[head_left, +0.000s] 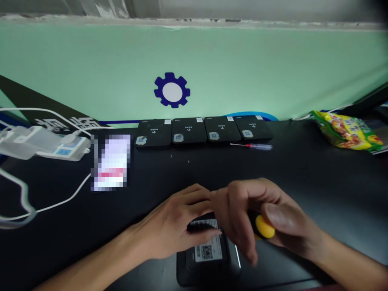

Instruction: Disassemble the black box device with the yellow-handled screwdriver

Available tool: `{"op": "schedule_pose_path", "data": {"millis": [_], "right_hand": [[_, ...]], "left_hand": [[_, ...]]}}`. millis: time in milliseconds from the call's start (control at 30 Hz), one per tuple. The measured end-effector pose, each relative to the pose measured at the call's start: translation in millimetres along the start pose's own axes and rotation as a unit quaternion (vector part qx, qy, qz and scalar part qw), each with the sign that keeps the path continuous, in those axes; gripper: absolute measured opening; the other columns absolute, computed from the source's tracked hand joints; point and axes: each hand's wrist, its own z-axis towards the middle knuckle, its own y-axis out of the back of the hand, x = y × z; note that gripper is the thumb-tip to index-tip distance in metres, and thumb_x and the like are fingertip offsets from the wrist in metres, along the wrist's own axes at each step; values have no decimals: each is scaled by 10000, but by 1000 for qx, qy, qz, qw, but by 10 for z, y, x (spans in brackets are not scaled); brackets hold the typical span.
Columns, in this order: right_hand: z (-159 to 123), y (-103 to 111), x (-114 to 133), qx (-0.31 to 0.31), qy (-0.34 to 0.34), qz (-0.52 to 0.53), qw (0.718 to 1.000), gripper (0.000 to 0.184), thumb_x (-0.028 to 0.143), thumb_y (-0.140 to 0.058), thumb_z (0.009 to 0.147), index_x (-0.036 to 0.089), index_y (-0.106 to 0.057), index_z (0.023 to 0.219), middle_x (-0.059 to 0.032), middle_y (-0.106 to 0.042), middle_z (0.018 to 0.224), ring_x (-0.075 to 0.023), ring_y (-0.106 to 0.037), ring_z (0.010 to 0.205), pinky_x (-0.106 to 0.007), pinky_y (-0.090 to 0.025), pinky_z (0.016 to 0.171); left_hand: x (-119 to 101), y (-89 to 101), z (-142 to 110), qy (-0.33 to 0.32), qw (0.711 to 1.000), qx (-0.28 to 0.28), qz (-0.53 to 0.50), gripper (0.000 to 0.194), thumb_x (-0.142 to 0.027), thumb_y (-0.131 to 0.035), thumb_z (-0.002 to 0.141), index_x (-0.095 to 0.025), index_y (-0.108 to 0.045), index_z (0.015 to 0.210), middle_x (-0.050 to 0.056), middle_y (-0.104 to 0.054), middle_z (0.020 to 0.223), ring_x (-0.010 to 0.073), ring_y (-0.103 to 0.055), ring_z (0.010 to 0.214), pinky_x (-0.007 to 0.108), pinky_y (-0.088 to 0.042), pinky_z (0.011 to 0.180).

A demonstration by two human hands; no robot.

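A black box-shaped device (212, 268) with a white label and QR code (209, 246) lies close in front of me. Across its far part stretches my left hand (178, 220), fingers extended and apart from the thumb, which lies over the label. The fingertips of that hand are partly hidden behind my right hand (260, 218). Above the device's right side, my right hand is closed around a yellow-and-black handle (265, 226). Only the rounded end of this handle shows, so I cannot tell what tool it belongs to.
Several flat black boxes (188, 130) line the wall. Before them lies a screwdriver with a clear purple handle (260, 146). A pixelated phone-like screen (112, 161), a power strip (68, 147) and white cables (65, 202) are left; a colourful snack bag (348, 131) lies right.
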Motion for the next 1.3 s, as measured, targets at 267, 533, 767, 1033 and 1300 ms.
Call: {"op": "schedule_pose_path", "data": {"millis": [267,533,767,1033,1300], "right_hand": [[-22,-27,83,11,-19,45,999,297,431,-801,998,175,-684,1095,-11,-728,760,-143,-582,627,-288,-445,708],[17,-15,38,19,6,35,999,263,397,-818,998,171,-682,1003,-74,-778,883,-191,-684,780,-341,-522,812],[32,-15,77,45,8,37,998,282,438,-698,1067,157,-696,1042,-9,-683,741,-120,-564,582,-250,-414,610],[102,46,66,39,17,36,998,259,363,-802,1013,134,-707,939,-64,-746,886,-139,-690,624,-276,-549,648],[68,50,63,95,-22,51,994,307,303,-875,958,186,-597,1015,-65,-767,941,-137,-712,697,-246,-557,662]], "left_hand": [[8,-8,-5,2,1000,-5,0,312,-302,-784,1027,-275,-703,1328,53,-727,1311,233,-689,1220,397,-611,1053],[25,-20,-3,-17,999,-20,-18,127,-259,-758,1018,-251,-738,1143,70,-753,1248,255,-700,1190,427,-632,1025],[19,-22,-7,-14,1000,-15,5,158,-294,-777,1027,-259,-736,1175,49,-742,1270,231,-700,1181,402,-633,1020],[37,-18,-9,-19,1000,-13,5,175,-269,-781,1024,-265,-714,1185,46,-729,1316,236,-676,1232,412,-617,1037],[24,-19,-13,-10,1000,-7,-1,110,-267,-736,1046,-262,-720,1155,45,-743,1287,231,-692,1190,395,-628,1008]]}}
